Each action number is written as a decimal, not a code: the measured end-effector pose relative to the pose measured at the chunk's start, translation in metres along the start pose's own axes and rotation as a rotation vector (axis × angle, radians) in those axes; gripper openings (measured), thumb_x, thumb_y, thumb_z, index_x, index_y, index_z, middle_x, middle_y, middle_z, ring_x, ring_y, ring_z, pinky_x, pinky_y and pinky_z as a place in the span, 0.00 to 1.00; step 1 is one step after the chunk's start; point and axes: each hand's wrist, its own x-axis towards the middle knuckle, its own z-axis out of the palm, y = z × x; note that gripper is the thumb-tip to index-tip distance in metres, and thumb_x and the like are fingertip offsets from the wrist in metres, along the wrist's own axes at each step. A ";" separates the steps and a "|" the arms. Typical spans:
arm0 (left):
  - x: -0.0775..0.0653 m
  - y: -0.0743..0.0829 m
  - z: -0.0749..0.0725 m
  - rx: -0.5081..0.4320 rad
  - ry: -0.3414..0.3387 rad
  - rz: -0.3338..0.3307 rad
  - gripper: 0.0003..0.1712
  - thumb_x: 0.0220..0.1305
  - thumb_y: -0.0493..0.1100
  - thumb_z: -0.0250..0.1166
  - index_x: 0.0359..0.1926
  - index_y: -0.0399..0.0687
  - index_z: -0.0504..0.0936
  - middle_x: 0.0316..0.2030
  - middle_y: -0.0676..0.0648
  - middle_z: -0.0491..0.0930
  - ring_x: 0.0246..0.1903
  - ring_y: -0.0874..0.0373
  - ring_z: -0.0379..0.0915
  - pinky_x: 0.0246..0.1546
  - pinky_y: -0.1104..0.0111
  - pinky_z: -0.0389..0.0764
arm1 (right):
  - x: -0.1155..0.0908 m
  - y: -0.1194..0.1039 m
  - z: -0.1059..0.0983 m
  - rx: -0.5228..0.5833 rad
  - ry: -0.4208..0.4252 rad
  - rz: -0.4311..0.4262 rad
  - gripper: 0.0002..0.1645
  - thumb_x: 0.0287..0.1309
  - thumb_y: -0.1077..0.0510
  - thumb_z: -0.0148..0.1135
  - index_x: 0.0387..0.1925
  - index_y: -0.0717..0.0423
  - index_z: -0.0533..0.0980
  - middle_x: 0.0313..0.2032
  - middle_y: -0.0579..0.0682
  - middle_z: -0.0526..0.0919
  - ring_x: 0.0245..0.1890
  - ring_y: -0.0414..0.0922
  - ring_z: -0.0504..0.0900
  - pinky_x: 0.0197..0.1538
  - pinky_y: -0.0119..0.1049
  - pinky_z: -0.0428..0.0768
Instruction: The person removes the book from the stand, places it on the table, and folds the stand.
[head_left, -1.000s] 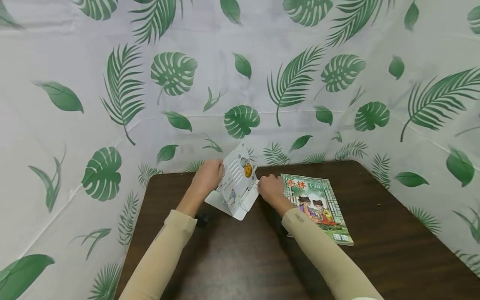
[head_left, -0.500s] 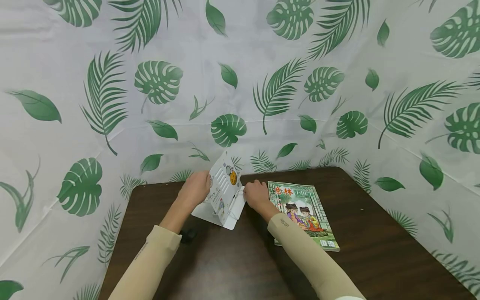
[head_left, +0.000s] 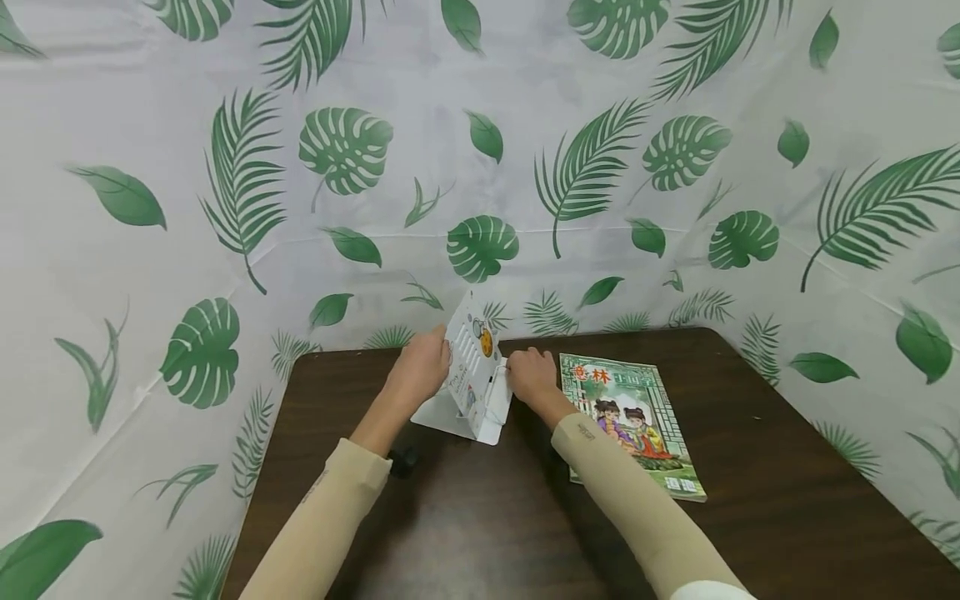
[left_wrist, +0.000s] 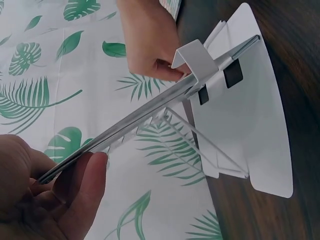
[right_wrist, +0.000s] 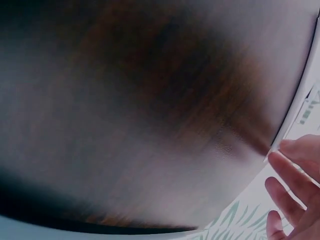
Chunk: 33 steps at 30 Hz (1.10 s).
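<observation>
A white metal book stand [head_left: 465,343] with cartoon prints and slots stands on the table, its back panel tilted up from a flat base [left_wrist: 260,135]. My left hand [head_left: 422,364] holds the panel's left edge, thumb on one face and fingers on the other in the left wrist view. At the stand's right side, my right hand [head_left: 534,377] is by the front ledge [left_wrist: 197,60]. Thumb and forefinger of this hand [right_wrist: 300,175] pinch a thin white edge in the right wrist view. A wire support [left_wrist: 200,140] runs between panel and base.
A magazine [head_left: 637,408] with a green illustrated cover lies flat to the right of the stand, partly under the right forearm. The dark wooden table [head_left: 480,517] meets a leaf-patterned cloth [head_left: 570,275] at its back edge.
The stand's panel has turned slightly, showing narrower in the head view, and the right hand has shifted a little left with it. Both hands keep their hold. The head view swung and returned.
</observation>
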 end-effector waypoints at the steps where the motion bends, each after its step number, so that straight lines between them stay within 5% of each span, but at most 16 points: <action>1: 0.000 0.000 0.000 -0.006 0.001 -0.006 0.18 0.78 0.41 0.46 0.59 0.41 0.75 0.42 0.42 0.83 0.41 0.49 0.81 0.43 0.53 0.80 | 0.001 -0.001 0.000 0.003 0.002 0.003 0.14 0.70 0.53 0.56 0.35 0.47 0.87 0.35 0.47 0.86 0.43 0.50 0.77 0.54 0.53 0.69; 4: -0.001 0.002 0.002 -0.020 -0.001 -0.018 0.24 0.78 0.41 0.46 0.70 0.40 0.66 0.57 0.40 0.79 0.52 0.47 0.80 0.52 0.53 0.79 | 0.003 -0.002 0.000 0.014 0.009 0.009 0.13 0.70 0.53 0.57 0.35 0.47 0.87 0.34 0.47 0.86 0.41 0.50 0.76 0.53 0.53 0.69; 7: -0.002 0.007 0.004 -0.036 0.002 -0.037 0.27 0.78 0.42 0.47 0.74 0.41 0.62 0.63 0.40 0.75 0.53 0.47 0.80 0.52 0.53 0.79 | 0.003 0.001 0.000 0.032 0.009 0.002 0.14 0.70 0.54 0.56 0.36 0.48 0.87 0.34 0.48 0.86 0.41 0.50 0.77 0.53 0.53 0.70; 14: -0.003 0.012 0.008 -0.050 0.054 -0.052 0.26 0.76 0.41 0.49 0.72 0.43 0.66 0.52 0.39 0.83 0.32 0.52 0.82 0.33 0.57 0.80 | 0.009 0.002 0.001 0.043 0.014 -0.025 0.15 0.71 0.56 0.55 0.36 0.49 0.87 0.34 0.50 0.86 0.42 0.52 0.79 0.54 0.54 0.71; 28: -0.007 0.024 0.019 -0.046 0.101 -0.065 0.27 0.74 0.41 0.50 0.70 0.40 0.67 0.52 0.34 0.82 0.39 0.41 0.84 0.33 0.50 0.81 | 0.020 0.002 0.010 0.002 0.030 -0.056 0.14 0.71 0.57 0.54 0.39 0.46 0.87 0.37 0.47 0.87 0.44 0.51 0.79 0.53 0.53 0.68; 33: -0.007 0.023 0.021 -0.067 0.118 -0.071 0.27 0.72 0.41 0.51 0.69 0.38 0.68 0.48 0.36 0.84 0.31 0.49 0.82 0.27 0.55 0.79 | 0.028 0.003 0.013 -0.011 0.024 -0.091 0.16 0.72 0.56 0.54 0.31 0.42 0.85 0.33 0.43 0.85 0.41 0.48 0.77 0.51 0.51 0.67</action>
